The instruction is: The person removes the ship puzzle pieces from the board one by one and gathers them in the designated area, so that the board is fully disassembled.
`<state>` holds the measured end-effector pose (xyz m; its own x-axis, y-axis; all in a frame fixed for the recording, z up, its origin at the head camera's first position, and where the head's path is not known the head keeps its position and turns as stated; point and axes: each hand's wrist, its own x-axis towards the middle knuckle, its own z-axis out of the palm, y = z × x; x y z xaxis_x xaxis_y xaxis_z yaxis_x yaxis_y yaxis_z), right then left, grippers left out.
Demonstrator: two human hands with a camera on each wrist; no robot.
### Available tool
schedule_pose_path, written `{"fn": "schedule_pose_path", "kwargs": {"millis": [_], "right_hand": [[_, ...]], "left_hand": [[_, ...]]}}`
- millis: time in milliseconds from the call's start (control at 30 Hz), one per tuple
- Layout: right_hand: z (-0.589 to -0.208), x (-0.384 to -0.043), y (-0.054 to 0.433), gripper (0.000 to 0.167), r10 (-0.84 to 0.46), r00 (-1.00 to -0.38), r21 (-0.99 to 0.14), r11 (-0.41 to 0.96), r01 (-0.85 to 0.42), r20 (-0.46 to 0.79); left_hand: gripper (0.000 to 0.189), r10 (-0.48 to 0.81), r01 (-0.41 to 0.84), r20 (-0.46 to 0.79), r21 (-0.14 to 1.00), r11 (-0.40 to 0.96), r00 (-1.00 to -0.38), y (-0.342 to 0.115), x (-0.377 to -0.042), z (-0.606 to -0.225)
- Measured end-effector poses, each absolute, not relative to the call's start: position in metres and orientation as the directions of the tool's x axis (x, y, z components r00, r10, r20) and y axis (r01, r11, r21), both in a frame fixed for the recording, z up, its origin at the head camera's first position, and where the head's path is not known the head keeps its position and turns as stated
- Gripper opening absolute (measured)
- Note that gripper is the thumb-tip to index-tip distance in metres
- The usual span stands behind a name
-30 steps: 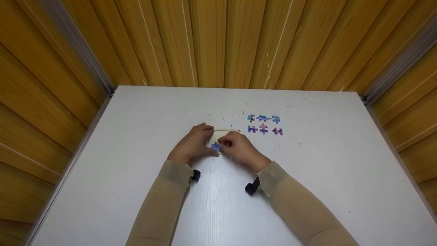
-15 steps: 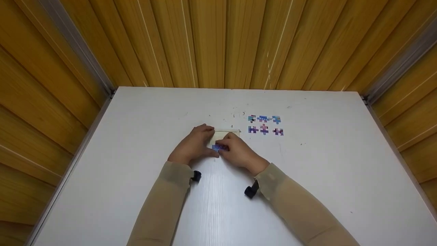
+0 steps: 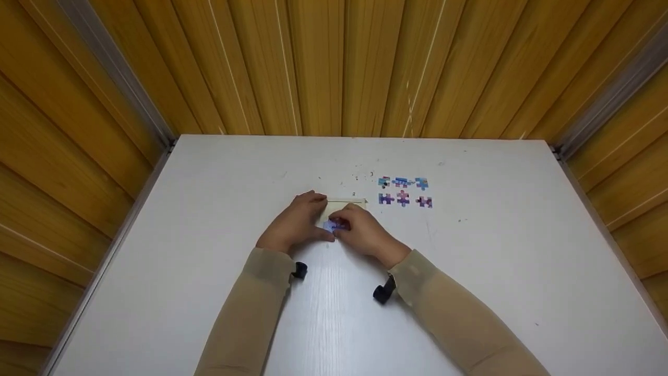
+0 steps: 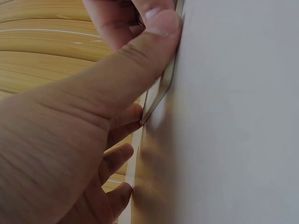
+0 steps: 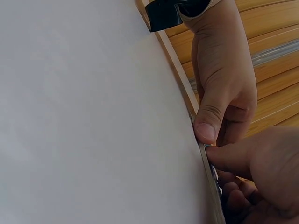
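Note:
A shallow pale puzzle tray [image 3: 346, 200] lies flat on the white table, partly covered by both hands. My left hand [image 3: 293, 222] holds its left side, the thumb at the near edge and the fingers spread toward the far corner. In the tray's near left corner, a blue jigsaw piece [image 3: 328, 225] shows between the hands. My right hand [image 3: 368, 232] pinches a purple-blue jigsaw piece [image 3: 342, 226] beside it, tilted and partly hidden by the fingers. In the left wrist view, the tray's edge [image 4: 163, 84] runs under the left thumb.
Several loose jigsaw pieces [image 3: 403, 198] lie in two rows right of the tray. Small dark specks dot the white tabletop [image 3: 235, 172] around them. Wood-patterned walls [image 3: 323, 68] enclose the table at the back and sides.
My right hand has shifted slightly left and toward me, bringing its piece over beside the blue one; that piece now sits more tilted. The left hand stays on the tray.

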<state>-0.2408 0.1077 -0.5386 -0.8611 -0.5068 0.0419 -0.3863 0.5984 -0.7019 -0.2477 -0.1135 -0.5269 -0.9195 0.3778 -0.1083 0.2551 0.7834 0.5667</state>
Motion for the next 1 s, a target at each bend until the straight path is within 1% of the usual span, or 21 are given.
{"fn": "schedule_pose_path", "kwargs": {"millis": [500,733,1000], "right_hand": [[-0.5377,-0.238,0.1093,0.04,-0.457,-0.888,-0.776,0.547,-0.315,0.038],[-0.5384,-0.239,0.1099,0.041,-0.467,-0.883,-0.779,0.538,-0.322,0.044],[-0.5415,-0.2405,0.1106,0.046,-0.485,-0.873,-0.781,0.531,-0.328,0.037]], "left_hand": [[0.106,0.358,0.218,-0.123,0.598,0.771,-0.926,-0.1141,-0.2489,-0.5277],[0.106,0.367,0.229,-0.121,0.593,0.772,-0.922,-0.1144,-0.2497,-0.5273],[0.105,0.37,0.234,-0.126,0.581,0.779,-0.921,-0.1138,-0.2489,-0.5273]]}}
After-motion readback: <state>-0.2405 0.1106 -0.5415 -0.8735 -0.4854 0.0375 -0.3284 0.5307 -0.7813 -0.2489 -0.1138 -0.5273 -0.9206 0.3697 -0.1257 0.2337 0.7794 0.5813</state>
